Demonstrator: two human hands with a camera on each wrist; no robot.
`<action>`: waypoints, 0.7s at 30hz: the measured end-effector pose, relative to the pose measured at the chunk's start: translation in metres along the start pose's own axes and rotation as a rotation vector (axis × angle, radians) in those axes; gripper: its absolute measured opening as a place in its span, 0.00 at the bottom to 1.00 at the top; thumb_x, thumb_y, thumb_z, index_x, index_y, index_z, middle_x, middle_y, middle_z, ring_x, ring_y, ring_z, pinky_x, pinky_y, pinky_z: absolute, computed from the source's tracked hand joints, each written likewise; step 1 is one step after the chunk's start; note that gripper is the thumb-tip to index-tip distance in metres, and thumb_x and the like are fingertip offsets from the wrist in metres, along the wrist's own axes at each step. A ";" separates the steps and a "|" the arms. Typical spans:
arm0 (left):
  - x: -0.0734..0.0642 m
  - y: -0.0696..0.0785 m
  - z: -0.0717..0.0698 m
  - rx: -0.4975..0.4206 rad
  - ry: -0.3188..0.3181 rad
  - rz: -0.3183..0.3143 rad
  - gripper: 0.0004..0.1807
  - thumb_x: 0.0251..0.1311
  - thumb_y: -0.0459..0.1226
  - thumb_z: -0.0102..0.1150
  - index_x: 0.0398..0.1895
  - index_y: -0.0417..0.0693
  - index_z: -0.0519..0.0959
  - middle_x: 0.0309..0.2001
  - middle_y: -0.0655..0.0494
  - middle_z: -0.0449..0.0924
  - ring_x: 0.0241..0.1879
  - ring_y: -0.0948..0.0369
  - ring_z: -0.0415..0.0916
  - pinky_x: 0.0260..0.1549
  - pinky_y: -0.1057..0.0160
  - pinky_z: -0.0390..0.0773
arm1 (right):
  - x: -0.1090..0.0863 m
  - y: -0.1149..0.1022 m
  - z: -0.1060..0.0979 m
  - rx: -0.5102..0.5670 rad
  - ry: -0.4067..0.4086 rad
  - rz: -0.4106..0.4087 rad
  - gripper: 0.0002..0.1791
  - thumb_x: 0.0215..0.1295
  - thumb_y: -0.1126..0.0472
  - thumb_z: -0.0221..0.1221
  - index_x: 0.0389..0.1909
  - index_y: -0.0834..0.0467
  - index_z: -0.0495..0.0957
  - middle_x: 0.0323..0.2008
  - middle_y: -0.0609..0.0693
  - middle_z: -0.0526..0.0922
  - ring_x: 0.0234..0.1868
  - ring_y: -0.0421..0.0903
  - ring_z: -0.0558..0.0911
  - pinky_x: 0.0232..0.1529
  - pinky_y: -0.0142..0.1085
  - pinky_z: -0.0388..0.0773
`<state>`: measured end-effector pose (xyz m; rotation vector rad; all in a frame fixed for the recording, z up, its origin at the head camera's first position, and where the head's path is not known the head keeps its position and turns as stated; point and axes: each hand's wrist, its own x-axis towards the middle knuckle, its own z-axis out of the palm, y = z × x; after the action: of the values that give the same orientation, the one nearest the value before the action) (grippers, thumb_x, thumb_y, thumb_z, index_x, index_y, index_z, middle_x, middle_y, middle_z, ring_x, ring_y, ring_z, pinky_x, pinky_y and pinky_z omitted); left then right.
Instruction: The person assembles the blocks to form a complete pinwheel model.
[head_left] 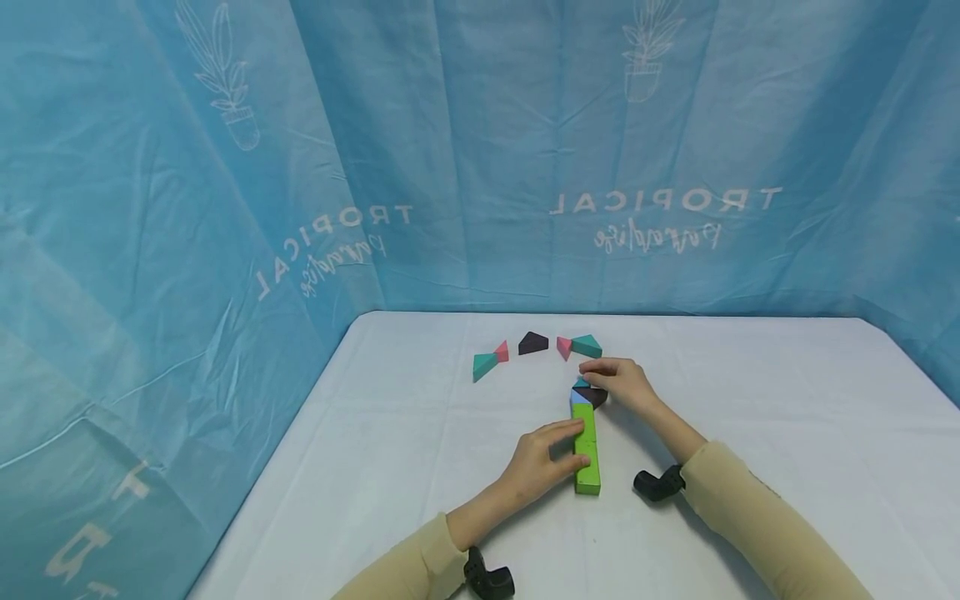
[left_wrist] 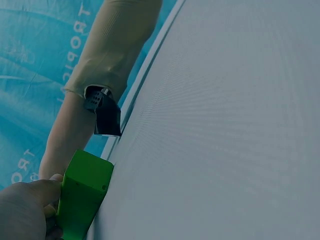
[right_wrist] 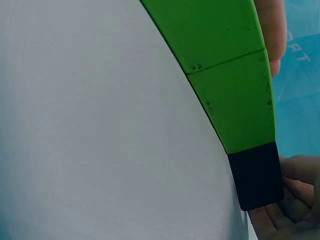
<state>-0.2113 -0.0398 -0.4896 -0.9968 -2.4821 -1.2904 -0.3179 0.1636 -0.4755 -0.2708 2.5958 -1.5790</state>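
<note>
Two green blocks [head_left: 587,450] lie end to end in a line on the white table. My left hand [head_left: 536,467] touches their left side, thumb and fingers spread apart; the left wrist view shows the thumb against the green block [left_wrist: 85,192]. Beyond their far end sit a black block [head_left: 592,395] and a light blue triangular block [head_left: 577,398]. My right hand [head_left: 621,383] pinches a small teal block [head_left: 582,382] at the far end of the row. In the right wrist view, its fingers curl behind the black block [right_wrist: 256,175], hiding the teal one.
Farther back on the white table [head_left: 375,467] lie a left teal block [head_left: 484,365] beside a pink block [head_left: 502,351], a second black block [head_left: 533,342], and another pink block [head_left: 564,347] against a right teal block [head_left: 587,345]. Blue printed curtains [head_left: 480,150] surround the table's back and left.
</note>
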 end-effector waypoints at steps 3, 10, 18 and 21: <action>0.000 0.001 0.000 0.000 -0.003 -0.003 0.27 0.57 0.42 0.65 0.58 0.39 0.75 0.58 0.53 0.75 0.59 0.61 0.69 0.57 0.65 0.68 | -0.001 -0.001 0.000 -0.005 0.001 0.000 0.16 0.66 0.59 0.58 0.51 0.63 0.79 0.49 0.56 0.81 0.56 0.54 0.74 0.56 0.50 0.70; 0.000 0.000 -0.001 -0.001 -0.005 -0.005 0.27 0.57 0.42 0.65 0.58 0.39 0.75 0.58 0.53 0.75 0.59 0.61 0.69 0.57 0.65 0.68 | -0.004 -0.003 0.001 -0.006 0.006 -0.009 0.15 0.65 0.60 0.59 0.50 0.63 0.80 0.50 0.57 0.81 0.56 0.55 0.74 0.56 0.50 0.70; 0.000 0.000 -0.001 -0.007 -0.003 -0.001 0.27 0.57 0.42 0.65 0.58 0.39 0.75 0.58 0.53 0.75 0.59 0.60 0.69 0.57 0.64 0.68 | 0.002 -0.008 -0.009 -0.055 0.107 -0.034 0.18 0.66 0.57 0.58 0.52 0.61 0.79 0.50 0.57 0.81 0.54 0.55 0.76 0.54 0.50 0.72; -0.001 -0.001 -0.001 -0.006 -0.004 0.005 0.27 0.57 0.42 0.65 0.58 0.39 0.75 0.58 0.53 0.75 0.59 0.60 0.69 0.57 0.64 0.68 | 0.010 -0.006 -0.017 -0.043 0.174 -0.068 0.19 0.66 0.57 0.58 0.55 0.62 0.77 0.51 0.59 0.79 0.53 0.55 0.77 0.54 0.50 0.73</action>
<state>-0.2115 -0.0408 -0.4899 -1.0065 -2.4786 -1.2964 -0.3299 0.1738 -0.4624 -0.2375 2.7823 -1.6391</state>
